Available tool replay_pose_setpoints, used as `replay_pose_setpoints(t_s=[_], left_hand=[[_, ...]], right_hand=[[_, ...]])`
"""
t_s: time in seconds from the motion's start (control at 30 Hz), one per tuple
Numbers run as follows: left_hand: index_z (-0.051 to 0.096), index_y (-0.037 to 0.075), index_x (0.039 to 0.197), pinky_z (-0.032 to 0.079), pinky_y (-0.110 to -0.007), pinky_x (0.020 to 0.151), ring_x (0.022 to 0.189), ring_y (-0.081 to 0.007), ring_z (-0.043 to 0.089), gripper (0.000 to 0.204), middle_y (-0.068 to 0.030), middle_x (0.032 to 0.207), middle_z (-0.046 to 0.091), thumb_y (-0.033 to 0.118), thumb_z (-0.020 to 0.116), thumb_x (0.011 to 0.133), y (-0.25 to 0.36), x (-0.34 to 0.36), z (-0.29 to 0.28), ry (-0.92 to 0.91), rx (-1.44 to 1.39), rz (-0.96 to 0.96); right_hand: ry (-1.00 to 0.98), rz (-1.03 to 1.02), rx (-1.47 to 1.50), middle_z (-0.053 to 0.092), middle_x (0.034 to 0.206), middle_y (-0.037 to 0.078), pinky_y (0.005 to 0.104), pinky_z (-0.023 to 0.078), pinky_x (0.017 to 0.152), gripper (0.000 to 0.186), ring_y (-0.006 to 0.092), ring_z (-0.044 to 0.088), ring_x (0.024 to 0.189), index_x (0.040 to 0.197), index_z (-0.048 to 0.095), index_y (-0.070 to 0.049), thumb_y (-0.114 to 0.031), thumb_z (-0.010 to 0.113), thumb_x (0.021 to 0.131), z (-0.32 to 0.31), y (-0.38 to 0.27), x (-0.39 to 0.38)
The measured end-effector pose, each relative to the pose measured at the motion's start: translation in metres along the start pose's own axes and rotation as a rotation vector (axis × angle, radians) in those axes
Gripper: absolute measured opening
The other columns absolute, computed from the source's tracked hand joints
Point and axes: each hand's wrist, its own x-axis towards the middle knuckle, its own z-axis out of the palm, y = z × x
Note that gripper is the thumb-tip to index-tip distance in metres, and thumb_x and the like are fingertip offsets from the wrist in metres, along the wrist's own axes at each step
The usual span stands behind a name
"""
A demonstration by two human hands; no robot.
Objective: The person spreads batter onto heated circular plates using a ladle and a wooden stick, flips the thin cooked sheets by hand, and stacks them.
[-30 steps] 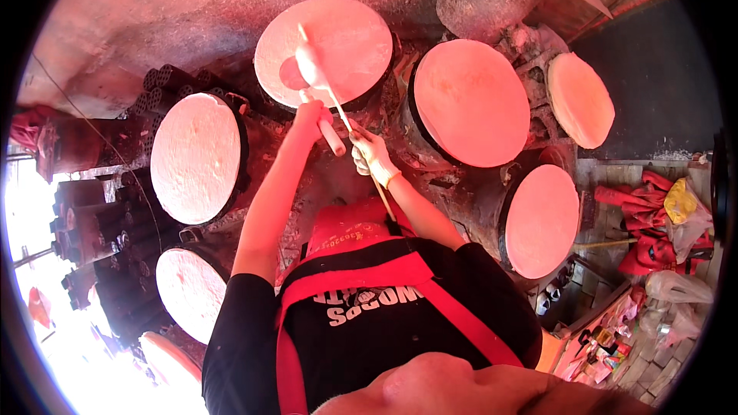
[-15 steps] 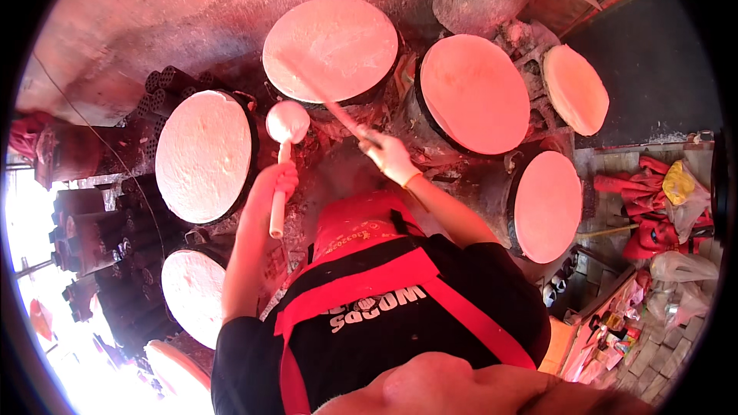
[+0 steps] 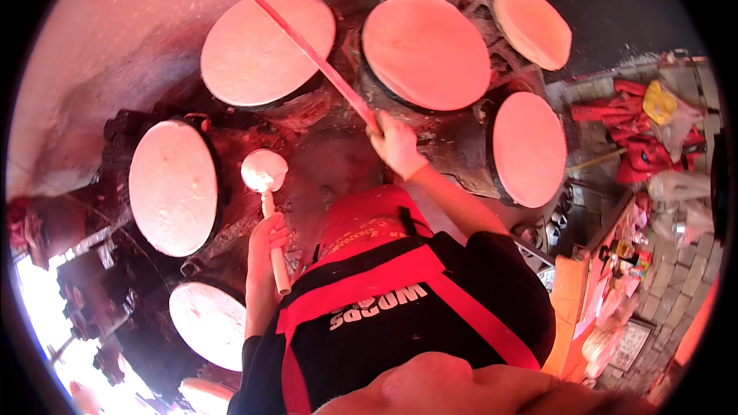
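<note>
My left hand (image 3: 269,237) is wrapped round the pale handle of a ladle (image 3: 264,172), whose rounded head carries whitish batter. In my right hand (image 3: 400,146) is a long, thin flat spatula (image 3: 323,66), pointing away to the far left. It reaches across a round griddle covered with a pale thin pancake (image 3: 246,61); whether the blade touches the pancake, I cannot tell. To its right lies another round pancake (image 3: 427,50) on its dark-rimmed griddle. Left of the ladle is a further pancake-covered griddle (image 3: 174,188).
More pancake rounds stand at the near left (image 3: 207,323), right (image 3: 529,150) and far right (image 3: 532,24). Dark cylindrical blocks (image 3: 77,280) are stacked at the left. Red cloth and bags (image 3: 634,134) lie at right, beside an orange-sided counter (image 3: 569,300) with packets.
The whole view has swung, so the griddles sit further left. My right hand's spatula, blurred before, now stretches fully over the far griddle. My left hand still holds the ladle, lower in view.
</note>
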Motion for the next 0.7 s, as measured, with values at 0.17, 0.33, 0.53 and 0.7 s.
replay_pose_setpoints(t_s=[0.17,0.33,0.53,0.7], left_hand=[[0.044,0.0,0.097,0.026,-0.014,0.037,0.05,-0.0028,0.034,0.005,-0.0006,0.072,0.04,0.004,0.046,0.094,-0.021,0.009,0.043,-0.005,0.054,0.067],[0.043,-0.005,0.11,0.031,-0.017,0.038,0.052,-0.0069,0.036,0.016,-0.0041,0.075,0.04,0.005,0.042,0.097,-0.062,0.019,0.107,-0.137,-0.252,0.005],[0.042,-0.005,0.112,0.032,-0.02,0.039,0.053,-0.0082,0.037,0.019,-0.0039,0.073,0.038,0.008,0.037,0.099,-0.128,0.019,0.203,-0.181,-0.478,-0.028],[0.04,-0.005,0.114,0.034,-0.022,0.042,0.054,-0.0099,0.038,0.023,-0.0039,0.075,0.038,0.012,0.032,0.101,-0.16,0.033,0.276,-0.266,-0.493,-0.125]], right_hand=[[0.141,-0.231,-0.503,0.061,0.085,0.009,0.039,0.05,0.055,0.038,0.0263,0.064,0.069,0.1,0.056,-0.013,-0.04,0.067,0.077,-0.042,0.069,0.068],[0.017,-0.278,-0.478,0.06,0.081,0.012,0.0421,0.05,0.057,0.023,0.0271,0.064,0.066,0.093,0.058,-0.011,-0.026,0.059,0.076,-0.029,0.126,0.102],[-0.075,-0.171,-0.083,0.066,0.079,0.017,0.0425,0.052,0.063,0.029,0.0312,0.065,0.069,0.085,0.069,-0.008,-0.032,0.052,0.088,-0.22,0.115,0.192],[0.333,0.113,0.06,0.065,0.075,0.012,0.0354,0.048,0.062,0.032,0.0221,0.062,0.069,0.09,0.069,-0.001,-0.03,0.067,0.076,-0.422,0.183,0.27]])
